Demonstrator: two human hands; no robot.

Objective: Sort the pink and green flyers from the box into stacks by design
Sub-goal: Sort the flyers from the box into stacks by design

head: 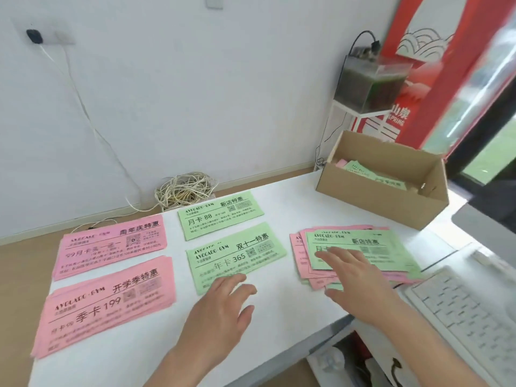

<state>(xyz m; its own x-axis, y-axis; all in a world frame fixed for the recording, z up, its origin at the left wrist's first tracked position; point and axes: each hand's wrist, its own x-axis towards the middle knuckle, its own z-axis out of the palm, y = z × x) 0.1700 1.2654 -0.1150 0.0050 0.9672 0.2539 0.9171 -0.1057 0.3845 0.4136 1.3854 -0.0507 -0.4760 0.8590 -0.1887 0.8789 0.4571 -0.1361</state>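
On the white tabletop [282,210], at right, the right hand [354,275] lies with fingers straight and spread on an unsorted pile of pink and green paper flyers [300,258], gripping nothing. The left hand [223,305], fingers wide and empty, is at the near green flyer stack [237,255]. The pile's top green sheet [388,247] seems to match the far green flyer stack [220,215]: slide off that sheet alone, then square it there. More flyers lie in the brown cardboard box [391,202], far right

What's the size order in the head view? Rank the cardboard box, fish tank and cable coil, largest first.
1. cardboard box
2. fish tank
3. cable coil
Tank and coil look close, so that pair is unsure.
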